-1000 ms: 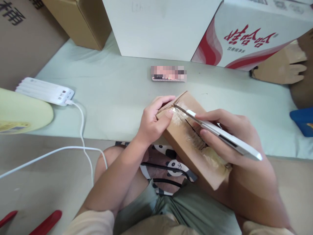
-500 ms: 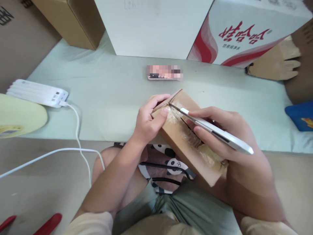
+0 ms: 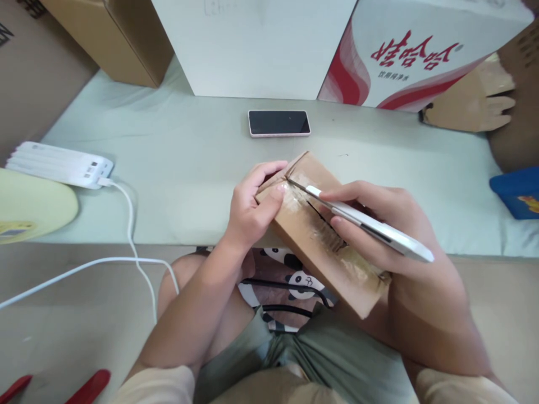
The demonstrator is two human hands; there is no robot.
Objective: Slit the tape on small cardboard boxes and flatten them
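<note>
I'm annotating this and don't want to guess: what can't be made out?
All in the head view:
Carton: contents, hidden by its walls.
Left hand: some fingertips, hidden behind the carton.
Knife: whether its tip is inside the carton, too small to tell.
White box: writing too faint.
Yellow container: cut off by the left edge.

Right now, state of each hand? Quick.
Left hand: closed on the cardboard box, gripping its far end.
Right hand: closed, fingers around the white cutter.

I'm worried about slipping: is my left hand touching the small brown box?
Touching: the head view shows the left hand gripping one end of the small brown box, thumb on top.
</note>
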